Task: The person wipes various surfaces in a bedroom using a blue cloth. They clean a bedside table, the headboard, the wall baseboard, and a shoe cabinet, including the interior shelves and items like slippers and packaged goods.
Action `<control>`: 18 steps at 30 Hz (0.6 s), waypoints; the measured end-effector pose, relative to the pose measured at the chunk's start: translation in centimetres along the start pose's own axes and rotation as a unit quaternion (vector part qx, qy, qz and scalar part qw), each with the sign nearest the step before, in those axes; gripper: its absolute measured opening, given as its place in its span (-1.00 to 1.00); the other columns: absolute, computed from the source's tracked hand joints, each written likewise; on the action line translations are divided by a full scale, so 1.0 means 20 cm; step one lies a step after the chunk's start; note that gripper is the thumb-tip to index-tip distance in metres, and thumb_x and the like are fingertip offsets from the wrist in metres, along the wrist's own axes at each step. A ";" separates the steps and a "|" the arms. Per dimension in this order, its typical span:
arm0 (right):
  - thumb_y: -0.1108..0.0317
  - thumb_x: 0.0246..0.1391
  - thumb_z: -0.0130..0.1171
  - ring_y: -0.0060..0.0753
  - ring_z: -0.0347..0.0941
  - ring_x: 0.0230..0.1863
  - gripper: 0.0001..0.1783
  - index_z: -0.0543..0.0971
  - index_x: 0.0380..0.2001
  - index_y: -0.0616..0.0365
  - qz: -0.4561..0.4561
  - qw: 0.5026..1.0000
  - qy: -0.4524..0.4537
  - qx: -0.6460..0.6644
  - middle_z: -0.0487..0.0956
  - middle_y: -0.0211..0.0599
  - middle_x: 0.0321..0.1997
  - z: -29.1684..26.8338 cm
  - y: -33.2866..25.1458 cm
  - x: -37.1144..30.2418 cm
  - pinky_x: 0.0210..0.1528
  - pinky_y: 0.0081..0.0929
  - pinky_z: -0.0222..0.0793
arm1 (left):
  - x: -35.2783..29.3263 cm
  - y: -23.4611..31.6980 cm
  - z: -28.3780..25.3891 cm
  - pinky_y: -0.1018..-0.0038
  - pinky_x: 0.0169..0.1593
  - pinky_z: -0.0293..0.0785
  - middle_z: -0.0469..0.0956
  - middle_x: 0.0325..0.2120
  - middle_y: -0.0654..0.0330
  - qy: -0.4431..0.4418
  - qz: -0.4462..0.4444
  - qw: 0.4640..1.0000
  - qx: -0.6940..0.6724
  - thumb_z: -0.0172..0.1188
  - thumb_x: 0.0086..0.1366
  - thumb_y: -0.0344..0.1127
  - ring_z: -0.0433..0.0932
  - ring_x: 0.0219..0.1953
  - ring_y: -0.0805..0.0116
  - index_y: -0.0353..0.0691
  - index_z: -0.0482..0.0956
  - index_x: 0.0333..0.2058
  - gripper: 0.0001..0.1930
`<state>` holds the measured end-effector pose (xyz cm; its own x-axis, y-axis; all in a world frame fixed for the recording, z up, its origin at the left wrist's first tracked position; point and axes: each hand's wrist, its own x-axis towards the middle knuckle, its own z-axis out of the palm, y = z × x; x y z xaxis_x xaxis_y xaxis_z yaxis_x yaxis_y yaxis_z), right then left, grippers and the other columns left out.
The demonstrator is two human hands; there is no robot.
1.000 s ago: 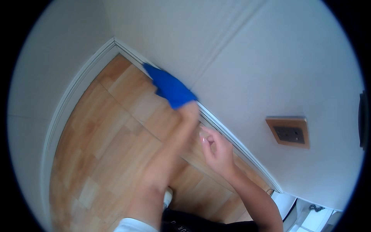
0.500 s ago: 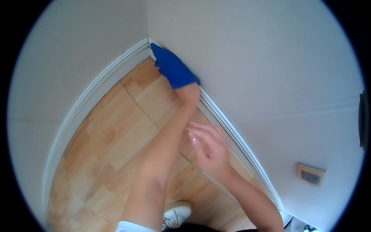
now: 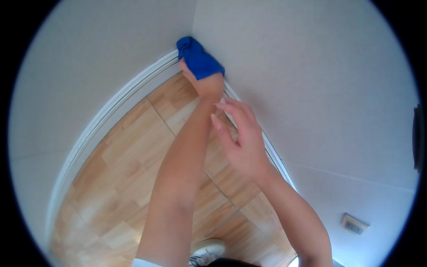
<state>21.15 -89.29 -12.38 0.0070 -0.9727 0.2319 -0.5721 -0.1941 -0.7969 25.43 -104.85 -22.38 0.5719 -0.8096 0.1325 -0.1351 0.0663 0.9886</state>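
Observation:
A blue cloth (image 3: 199, 60) lies bunched over my left hand (image 3: 210, 85), right at the corner where the two walls meet. My left hand presses it against the top of the white baseboard (image 3: 124, 89); a few fingers peek out below the cloth, and the rest are hidden under it. My right hand (image 3: 242, 140) hovers beside the left wrist, close to the right-hand baseboard. It holds nothing, with thumb and fingers apart and lightly curved.
Light walls rise on both sides of the corner. The floor (image 3: 129, 164) is wood-patterned tile. A socket plate (image 3: 355, 224) sits low on the right wall, and a dark object (image 3: 417, 138) shows at the far right edge. My white shoe (image 3: 208, 250) stands at the bottom.
My left hand has pushed the cloth forward into the corner, where it now bunches up. The right hand has followed forward, staying empty. The view has shifted somewhat.

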 end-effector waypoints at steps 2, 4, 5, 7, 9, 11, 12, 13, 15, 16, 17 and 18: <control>0.41 -0.01 0.07 -0.01 0.28 -0.05 -0.79 0.44 -0.26 0.23 -0.008 0.999 -0.016 -0.042 0.41 -0.06 -0.11 -0.06 -0.01 -0.01 -0.01 -0.31 0.20 | 0.03 0.00 0.02 0.31 0.06 0.12 0.29 -0.16 -0.12 0.008 0.039 0.999 0.031 -0.09 0.12 -0.41 0.23 -0.05 -0.03 -0.39 0.23 -0.06 -0.62; 0.41 -0.01 0.07 -0.02 0.28 -0.05 -0.79 0.44 -0.27 0.22 0.003 0.999 -0.027 -0.033 0.41 -0.08 -0.12 -0.12 -0.02 -0.06 -0.01 -0.31 0.20 | 0.02 -0.02 0.04 0.30 0.03 0.13 0.30 -0.17 -0.11 0.046 0.049 0.997 0.023 -0.06 0.10 -0.42 0.24 -0.05 -0.02 -0.42 0.23 -0.08 -0.62; 0.40 -0.01 0.07 -0.02 0.28 -0.05 -0.80 0.44 -0.27 0.22 0.008 0.999 -0.031 -0.025 0.42 -0.09 -0.12 -0.15 -0.04 -0.10 -0.01 -0.31 0.20 | -0.02 -0.03 0.03 0.30 0.03 0.14 0.29 -0.14 -0.11 0.012 0.071 0.997 0.021 -0.04 0.10 -0.41 0.24 -0.05 -0.01 -0.42 0.22 -0.07 -0.61; 0.43 -0.02 0.06 -0.06 0.30 -0.10 -0.82 0.45 -0.30 0.22 -0.001 0.999 -0.017 -0.029 0.45 -0.13 -0.20 -0.22 -0.02 -0.14 -0.06 -0.30 0.22 | -0.14 -0.04 0.05 0.29 0.05 0.14 0.25 -0.06 -0.09 -0.064 0.092 0.990 0.085 0.04 0.07 -0.35 0.23 -0.02 -0.01 -0.41 0.24 -0.06 -0.56; 0.44 -0.03 0.06 -0.08 0.31 -0.14 -0.84 0.45 -0.32 0.22 0.018 0.999 -0.019 -0.035 0.46 -0.15 -0.24 -0.30 -0.04 -0.25 -0.09 -0.30 0.22 | -0.35 -0.03 0.02 0.27 0.06 0.13 0.23 -0.03 -0.08 -0.124 0.131 0.970 0.164 0.10 0.05 -0.30 0.22 -0.01 0.00 -0.37 0.27 -0.07 -0.53; 0.45 -0.04 0.06 -0.10 0.31 -0.17 -0.85 0.46 -0.33 0.20 0.064 0.995 -0.045 -0.062 0.46 -0.17 -0.25 -0.39 -0.07 -0.38 -0.12 -0.31 0.23 | -0.63 0.00 -0.06 0.28 0.06 0.14 0.25 -0.05 -0.07 -0.190 0.115 0.965 0.141 0.11 0.05 -0.29 0.23 -0.02 0.00 -0.36 0.28 -0.08 -0.54; 0.45 -0.04 0.05 -0.11 0.32 -0.19 -0.85 0.46 -0.33 0.20 0.087 0.992 -0.057 -0.071 0.47 -0.18 -0.26 -0.44 -0.09 -0.44 -0.13 -0.32 0.24 | -0.77 0.03 -0.13 0.28 0.05 0.14 0.26 -0.06 -0.06 -0.229 0.091 0.962 0.114 0.11 0.05 -0.28 0.23 -0.02 0.00 -0.36 0.29 -0.08 -0.54; 0.46 -0.05 0.06 -0.14 0.33 -0.21 -0.84 0.47 -0.32 0.19 0.059 0.994 -0.052 -0.078 0.48 -0.20 -0.27 -0.49 -0.12 -0.51 -0.16 -0.34 0.25 | -0.91 0.05 -0.21 0.28 0.05 0.14 0.26 -0.07 -0.06 -0.264 0.059 0.959 0.083 0.11 0.05 -0.28 0.24 -0.03 0.01 -0.35 0.29 -0.09 -0.55; 0.49 -0.07 0.07 -0.19 0.36 -0.26 -0.82 0.48 -0.31 0.18 0.004 0.995 -0.038 -0.097 0.50 -0.24 -0.30 -0.61 -0.16 -0.68 -0.21 -0.38 0.28 | -1.17 0.11 -0.37 0.28 0.04 0.15 0.28 -0.09 -0.05 -0.339 -0.015 0.940 0.026 0.12 0.04 -0.27 0.25 -0.04 0.01 -0.34 0.30 -0.10 -0.55; 0.49 -0.07 0.08 -0.20 0.38 -0.27 -0.81 0.49 -0.30 0.18 0.019 0.993 -0.016 -0.115 0.50 -0.23 -0.30 -0.65 -0.20 -0.75 -0.22 -0.39 0.29 | -1.25 0.14 -0.46 0.28 0.04 0.15 0.29 -0.10 -0.04 -0.380 -0.053 0.923 0.000 0.12 0.04 -0.27 0.25 -0.04 0.01 -0.34 0.31 -0.10 -0.56; 0.49 -0.07 0.10 -0.21 0.40 -0.28 -0.81 0.49 -0.29 0.18 0.031 0.991 0.011 -0.130 0.51 -0.23 -0.31 -0.72 -0.23 -0.85 -0.22 -0.39 0.30 | -1.35 0.17 -0.54 0.28 0.03 0.15 0.30 -0.11 -0.04 -0.417 -0.087 0.905 -0.021 0.12 0.04 -0.26 0.26 -0.05 0.02 -0.33 0.31 -0.11 -0.56; 0.50 -0.07 0.11 -0.21 0.42 -0.28 -0.80 0.50 -0.29 0.18 0.045 0.987 0.039 -0.149 0.52 -0.22 -0.32 -0.81 -0.26 -0.96 -0.23 -0.40 0.31 | -1.45 0.21 -0.61 0.28 0.03 0.16 0.31 -0.12 -0.03 -0.453 -0.114 0.883 -0.043 0.12 0.04 -0.26 0.26 -0.05 0.02 -0.32 0.32 -0.11 -0.57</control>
<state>10.69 -67.45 -3.59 -0.1121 -0.9692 0.2192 -0.7829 -0.0497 -0.6202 18.24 -74.03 -21.22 -0.3119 -0.9391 -0.1443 -0.0156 -0.1468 0.9890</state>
